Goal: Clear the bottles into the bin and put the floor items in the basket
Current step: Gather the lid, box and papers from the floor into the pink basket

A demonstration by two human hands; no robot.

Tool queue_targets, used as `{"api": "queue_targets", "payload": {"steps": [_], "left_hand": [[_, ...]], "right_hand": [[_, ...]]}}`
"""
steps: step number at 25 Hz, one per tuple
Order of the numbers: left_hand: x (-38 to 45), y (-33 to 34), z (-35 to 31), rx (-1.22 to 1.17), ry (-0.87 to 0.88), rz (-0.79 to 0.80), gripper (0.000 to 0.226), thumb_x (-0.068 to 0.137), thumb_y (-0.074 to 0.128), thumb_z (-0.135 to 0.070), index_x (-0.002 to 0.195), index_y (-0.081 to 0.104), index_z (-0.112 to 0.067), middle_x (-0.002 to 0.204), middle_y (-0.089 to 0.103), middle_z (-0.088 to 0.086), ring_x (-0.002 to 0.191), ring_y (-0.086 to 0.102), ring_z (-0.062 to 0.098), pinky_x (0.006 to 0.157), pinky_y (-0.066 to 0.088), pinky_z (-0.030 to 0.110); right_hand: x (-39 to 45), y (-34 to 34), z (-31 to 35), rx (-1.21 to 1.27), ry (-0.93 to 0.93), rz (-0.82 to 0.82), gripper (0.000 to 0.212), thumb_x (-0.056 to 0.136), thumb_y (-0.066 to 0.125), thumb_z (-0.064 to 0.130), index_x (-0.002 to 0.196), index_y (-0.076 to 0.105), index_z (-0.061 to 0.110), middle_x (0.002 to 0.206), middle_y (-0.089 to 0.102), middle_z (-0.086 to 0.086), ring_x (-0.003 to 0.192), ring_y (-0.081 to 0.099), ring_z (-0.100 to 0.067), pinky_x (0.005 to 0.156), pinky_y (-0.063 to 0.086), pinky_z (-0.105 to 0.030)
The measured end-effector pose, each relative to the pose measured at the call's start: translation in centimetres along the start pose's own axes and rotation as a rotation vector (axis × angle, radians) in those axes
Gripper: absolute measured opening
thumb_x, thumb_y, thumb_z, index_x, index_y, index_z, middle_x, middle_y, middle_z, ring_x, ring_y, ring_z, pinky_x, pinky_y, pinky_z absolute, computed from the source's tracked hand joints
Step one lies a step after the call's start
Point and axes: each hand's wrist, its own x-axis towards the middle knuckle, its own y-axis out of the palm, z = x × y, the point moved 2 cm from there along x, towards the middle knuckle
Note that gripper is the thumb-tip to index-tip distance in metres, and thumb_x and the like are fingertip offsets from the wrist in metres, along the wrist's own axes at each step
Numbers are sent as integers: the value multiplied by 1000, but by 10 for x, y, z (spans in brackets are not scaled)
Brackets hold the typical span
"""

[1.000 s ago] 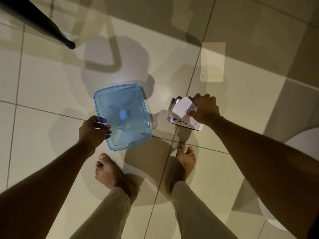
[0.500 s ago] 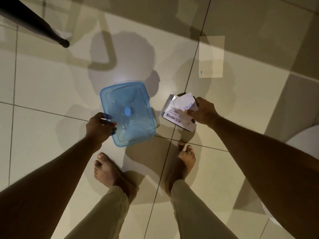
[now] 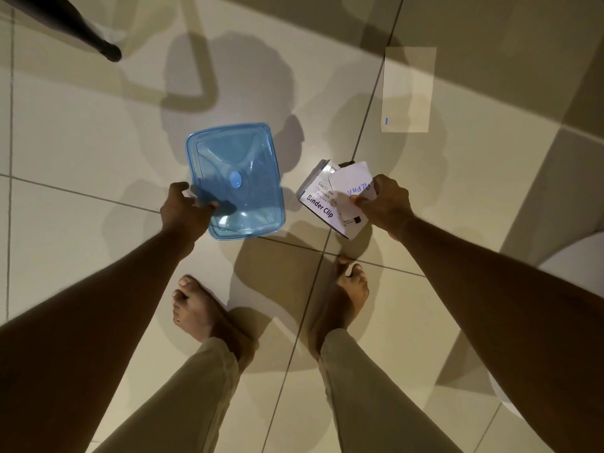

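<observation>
Both items now lifted off floor: left hand grips tub, right hand pinches clip box. Basket next.

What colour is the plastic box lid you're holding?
The lid is see-through blue with a darker blue oval in the middle, clearest in the head view.

Looks like a home interior: glossy beige tiled floor, bare feet on it, dark furniture leg, dim indoor lighting with overlapping shadows.
</observation>
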Motion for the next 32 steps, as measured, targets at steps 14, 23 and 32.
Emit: {"api": "queue_targets", "payload": {"steps": [14, 23, 32], "left_hand": [[-81, 125, -45, -173, 65, 474, 41, 79, 70, -10, 119, 60, -10, 117, 68, 4, 108, 64, 23, 86, 54, 38], [-94, 76, -71, -301, 236, 373, 30, 92, 65, -6, 104, 38, -8, 105, 62, 2, 82, 67, 11, 57, 54, 18], [-89, 61, -80, -379, 196, 474, 57, 81, 79, -18, 122, 40, -18, 117, 58, 0, 103, 66, 24, 76, 60, 37]], "right_hand": [[-8, 4, -11, 336, 13, 197, 42, 91, 69, 27, 126, 58, 9, 121, 66, -7, 108, 65, -29, 89, 58, -44], [-54, -13, 16, 651, 41, 444, 26, 99, 57, 20, 124, 54, 18, 121, 62, -9, 111, 61, -30, 83, 61, -43], [-62, -9, 44, 363, -22, 193, 28, 89, 69, 42, 85, 55, 18, 101, 68, -8, 81, 69, -19, 66, 63, -34]]}}
